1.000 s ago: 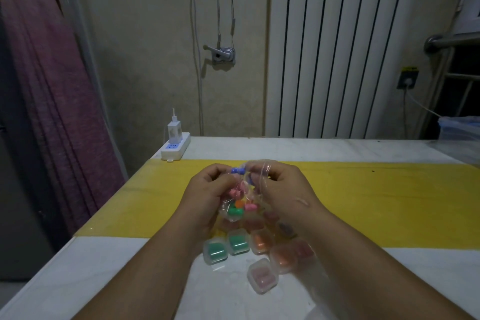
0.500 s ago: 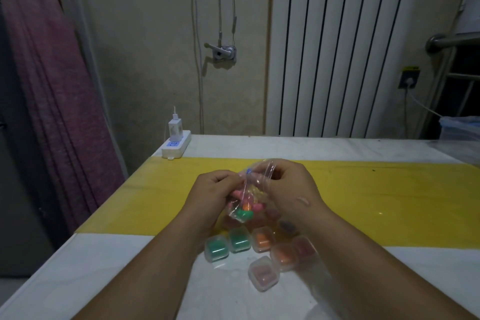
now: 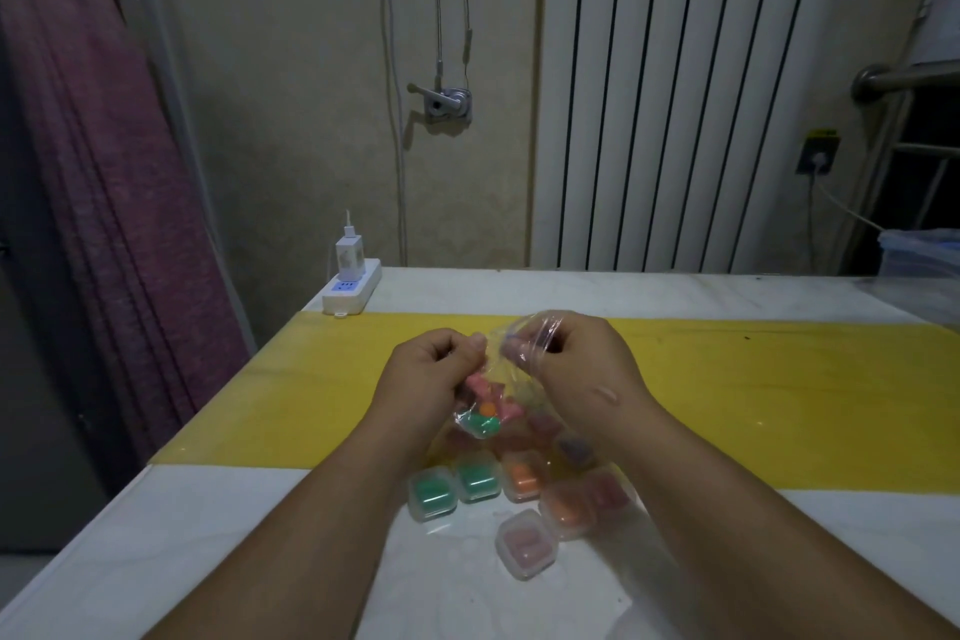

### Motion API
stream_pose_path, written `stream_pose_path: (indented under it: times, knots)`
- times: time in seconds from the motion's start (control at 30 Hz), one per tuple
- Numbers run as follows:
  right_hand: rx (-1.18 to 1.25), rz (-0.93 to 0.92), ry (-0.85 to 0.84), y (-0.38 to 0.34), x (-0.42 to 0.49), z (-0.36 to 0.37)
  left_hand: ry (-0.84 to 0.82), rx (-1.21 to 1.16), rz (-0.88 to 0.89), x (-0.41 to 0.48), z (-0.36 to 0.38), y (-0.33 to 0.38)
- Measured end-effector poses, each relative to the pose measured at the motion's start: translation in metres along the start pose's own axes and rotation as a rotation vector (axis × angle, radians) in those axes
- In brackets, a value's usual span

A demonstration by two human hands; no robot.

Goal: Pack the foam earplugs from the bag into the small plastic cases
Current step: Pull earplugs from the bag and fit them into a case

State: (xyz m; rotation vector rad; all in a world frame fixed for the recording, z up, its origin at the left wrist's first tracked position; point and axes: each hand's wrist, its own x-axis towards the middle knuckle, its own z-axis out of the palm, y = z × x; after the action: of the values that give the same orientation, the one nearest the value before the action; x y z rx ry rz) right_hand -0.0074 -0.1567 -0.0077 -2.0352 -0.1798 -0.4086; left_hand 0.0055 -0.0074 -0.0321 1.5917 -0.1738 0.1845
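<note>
Clear plastic bag of pink, orange and green foam earplugs hangs above the white counter, its mouth pinched by left grip and right grip. Small clear plastic cases cluster directly beneath, at the near edge of the yellow band; counter runs wide to either side.

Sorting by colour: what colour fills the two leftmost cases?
Green earplugs, clearest in the head view.

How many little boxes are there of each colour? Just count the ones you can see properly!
green cases: 2
orange cases: 2
pink cases: 2
Total: 6 in plain sight; the ones farther back by the bag are too blurred to count.
</note>
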Motion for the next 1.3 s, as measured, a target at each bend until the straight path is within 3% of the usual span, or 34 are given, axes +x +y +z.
stream_pose_path:
  times: [0.23, 0.4, 0.53, 0.63, 0.77, 0.97, 1.03, 1.1, 1.17, 1.3]
  knots:
    - [-0.184, -0.007, -0.116, -0.001, 0.000, -0.010, 0.146, -0.068, -0.046, -0.001, 0.000, 0.005]
    - [-0.191, 0.034, 0.001, -0.005, 0.002, -0.028, 0.309, -0.106, -0.063, 0.006, -0.008, 0.002]
    - [-0.037, 0.129, 0.046, -0.011, 0.002, -0.037, 0.257, -0.231, -0.212, 0.011, -0.011, -0.006]
    - [0.030, 0.178, 0.042, -0.015, 0.002, -0.041, 0.243, 0.098, -0.244, 0.016, -0.014, -0.013]
    - [0.124, 0.238, 0.001, -0.018, -0.004, -0.046, 0.219, 0.562, -0.109, 0.013, -0.013, -0.018]
    - [0.416, 0.412, -0.025, -0.010, -0.025, -0.056, 0.317, 0.851, -0.019, 0.013, -0.018, -0.022]
    - [0.553, 0.473, -0.058, -0.006, -0.031, -0.060, 0.383, 0.912, 0.089, 0.005, -0.011, -0.009]
    - [0.660, 0.506, -0.076, -0.004, -0.035, -0.063, 0.341, 0.823, 0.263, -0.005, 0.001, 0.006]
    - [0.742, 0.513, -0.088, -0.005, -0.036, -0.064, 0.193, 0.557, 0.324, -0.020, 0.017, 0.018]
    - [0.823, 0.495, -0.101, -0.007, -0.037, -0.061, -0.101, 0.101, 0.121, -0.041, 0.041, 0.029]
